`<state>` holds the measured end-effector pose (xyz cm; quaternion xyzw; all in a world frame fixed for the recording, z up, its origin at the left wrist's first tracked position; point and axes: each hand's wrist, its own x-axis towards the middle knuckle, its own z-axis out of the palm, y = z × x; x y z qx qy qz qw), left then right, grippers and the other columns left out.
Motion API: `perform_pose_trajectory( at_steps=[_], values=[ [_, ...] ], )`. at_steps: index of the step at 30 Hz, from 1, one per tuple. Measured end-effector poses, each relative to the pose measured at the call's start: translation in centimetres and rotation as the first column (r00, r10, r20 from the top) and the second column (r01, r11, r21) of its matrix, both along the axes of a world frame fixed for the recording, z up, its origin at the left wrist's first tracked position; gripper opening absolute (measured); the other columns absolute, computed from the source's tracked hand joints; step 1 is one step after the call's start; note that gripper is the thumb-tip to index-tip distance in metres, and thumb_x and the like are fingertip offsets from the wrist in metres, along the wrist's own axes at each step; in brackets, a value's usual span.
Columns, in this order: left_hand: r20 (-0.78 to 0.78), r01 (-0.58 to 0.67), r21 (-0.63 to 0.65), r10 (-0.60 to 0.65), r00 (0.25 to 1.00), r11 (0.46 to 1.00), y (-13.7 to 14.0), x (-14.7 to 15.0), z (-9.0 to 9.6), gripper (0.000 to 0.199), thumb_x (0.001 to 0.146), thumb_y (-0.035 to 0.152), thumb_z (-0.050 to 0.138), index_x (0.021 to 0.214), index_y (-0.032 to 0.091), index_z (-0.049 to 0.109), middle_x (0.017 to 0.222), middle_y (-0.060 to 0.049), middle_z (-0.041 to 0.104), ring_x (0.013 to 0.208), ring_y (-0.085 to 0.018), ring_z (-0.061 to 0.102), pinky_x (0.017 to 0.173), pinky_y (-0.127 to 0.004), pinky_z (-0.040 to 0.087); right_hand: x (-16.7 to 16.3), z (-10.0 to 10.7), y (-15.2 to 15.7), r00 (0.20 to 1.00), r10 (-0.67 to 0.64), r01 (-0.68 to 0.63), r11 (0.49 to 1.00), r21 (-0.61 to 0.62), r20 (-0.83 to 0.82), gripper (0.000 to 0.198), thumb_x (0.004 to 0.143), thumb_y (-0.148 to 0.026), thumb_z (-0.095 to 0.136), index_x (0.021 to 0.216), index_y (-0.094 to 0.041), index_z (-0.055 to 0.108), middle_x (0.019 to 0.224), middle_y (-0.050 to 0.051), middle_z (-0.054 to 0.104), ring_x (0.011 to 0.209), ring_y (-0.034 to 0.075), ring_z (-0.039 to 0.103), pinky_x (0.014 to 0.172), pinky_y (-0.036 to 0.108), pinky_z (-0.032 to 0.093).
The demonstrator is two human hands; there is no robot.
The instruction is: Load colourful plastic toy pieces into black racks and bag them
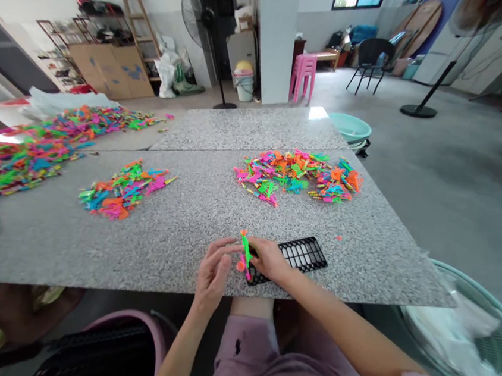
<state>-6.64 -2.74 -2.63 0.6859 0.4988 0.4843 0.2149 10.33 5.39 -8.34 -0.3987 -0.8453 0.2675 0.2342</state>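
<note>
One green toy (246,248) pinched in your right hand (270,260), black tray (309,254) beneath it; left hand (214,271) loosely spread alongside.

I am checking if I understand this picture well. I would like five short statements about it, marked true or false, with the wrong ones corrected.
1. A green piece is between the left hand and the right hand. True.
2. Part of the black grid shows to the right of the right hand. True.
3. The black grid is wholly to the left of the green piece. False: most of it is to the right.
4. The pink stools stand beyond the table. True.
5. The pink stools are set apart, one by one. False: they are stacked together.
</note>
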Motion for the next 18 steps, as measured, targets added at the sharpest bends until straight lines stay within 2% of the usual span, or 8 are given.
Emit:
perform_pose_trajectory(
  at_steps=[5, 9, 10, 12, 13, 14, 16, 18],
  values=[
    [-0.044, 0.071, -0.023, -0.072, 0.996, 0.997, 1.2, 1.6, 0.3, 0.041, 0.098, 0.049, 0.042, 0.105, 0.028, 0.076, 0.136, -0.01, 0.049, 0.128, -0.03, 0.046, 0.108, -0.048, 0.037, 0.2, -0.4, 0.6, 0.996, 0.09, -0.09, 0.996, -0.006, -0.016, 0.024, 0.078, -0.008, 0.058, 0.099, -0.019, 0.061, 0.089, 0.003, 0.067, 0.084, 0.018, 0.06, 0.075, 0.025, 0.041],
    [0.035, 0.047, -0.031, -0.046, 0.998, 0.998, 1.6, 1.3, 0.1, 0.046, 0.101, 0.044, 0.035, 0.099, 0.028, 0.078, 0.118, -0.01, 0.057, 0.109, -0.023, 0.058, 0.095, -0.039, 0.049, 0.8, 1.6, 4.3, 0.969, 0.247, -0.246, 0.969, -0.029, 0.026, 0.03, 0.074, -0.009, 0.065, 0.101, -0.021, 0.065, 0.094, 0.002, 0.069, 0.088, 0.019, 0.063, 0.077, 0.026, 0.045],
    [0.046, 0.038, -0.031, -0.037, 0.998, 0.999, 1.8, 1.3, 0.0, 0.044, 0.101, 0.041, 0.037, 0.099, 0.027, 0.078, 0.113, -0.01, 0.059, 0.103, -0.021, 0.06, 0.09, -0.036, 0.051, 1.0, 2.2, 5.8, 0.978, 0.204, -0.203, 0.979, -0.015, 0.043, 0.032, 0.074, -0.008, 0.064, 0.104, -0.021, 0.065, 0.1, 0.003, 0.07, 0.094, 0.019, 0.063, 0.082, 0.027, 0.045],
    [0.04, 0.024, -0.024, -0.023, 0.999, 0.999, 2.0, 1.4, -0.1, 0.038, 0.1, 0.036, 0.042, 0.097, 0.027, 0.079, 0.108, -0.009, 0.06, 0.097, -0.02, 0.062, 0.081, -0.032, 0.054, 1.4, 3.0, 8.6, 0.992, -0.069, 0.063, 0.996, 0.061, 0.108, 0.035, 0.081, -0.009, 0.059, 0.114, -0.019, 0.064, 0.115, 0.007, 0.067, 0.108, 0.022, 0.059, 0.091, 0.03, 0.044],
    [0.034, 0.014, -0.016, -0.013, 0.999, 1.0, 2.2, 1.5, -0.1, 0.035, 0.099, 0.035, 0.045, 0.096, 0.026, 0.079, 0.107, -0.009, 0.06, 0.094, -0.019, 0.063, 0.079, -0.031, 0.054, 1.5, 3.2, 9.7, 0.961, -0.231, 0.215, 0.97, 0.112, 0.155, 0.035, 0.086, -0.01, 0.055, 0.119, -0.018, 0.063, 0.121, 0.01, 0.064, 0.114, 0.024, 0.056, 0.094, 0.033, 0.043],
    [0.033, -0.003, -0.004, 0.003, 0.999, 1.0, 2.2, 1.7, 0.0, 0.032, 0.098, 0.034, 0.048, 0.094, 0.026, 0.079, 0.106, -0.009, 0.061, 0.092, -0.019, 0.064, 0.077, -0.03, 0.055, 1.7, 3.2, 10.4, 0.916, -0.342, 0.314, 0.936, 0.156, 0.207, 0.035, 0.09, -0.012, 0.051, 0.123, -0.017, 0.061, 0.125, 0.013, 0.062, 0.118, 0.025, 0.054, 0.095, 0.035, 0.043],
    [0.026, -0.037, 0.011, 0.037, 0.999, 0.999, 2.3, 2.1, 0.2, 0.026, 0.095, 0.032, 0.054, 0.093, 0.025, 0.079, 0.105, -0.008, 0.061, 0.088, -0.018, 0.064, 0.075, -0.031, 0.056, 2.1, 2.7, 10.6, 0.866, -0.393, 0.345, 0.917, 0.2, 0.308, 0.034, 0.095, -0.015, 0.046, 0.126, -0.016, 0.06, 0.127, 0.016, 0.06, 0.117, 0.027, 0.053, 0.094, 0.037, 0.043],
    [0.008, -0.055, 0.006, 0.055, 0.998, 0.998, 2.2, 2.4, 0.6, 0.021, 0.092, 0.03, 0.058, 0.096, 0.026, 0.078, 0.106, -0.009, 0.062, 0.09, -0.02, 0.065, 0.077, -0.033, 0.056, 3.0, 2.1, 9.5, 0.879, -0.333, 0.28, 0.94, 0.197, 0.342, 0.03, 0.096, -0.016, 0.047, 0.122, -0.017, 0.062, 0.123, 0.015, 0.063, 0.113, 0.026, 0.056, 0.093, 0.036, 0.043]
  ],
)
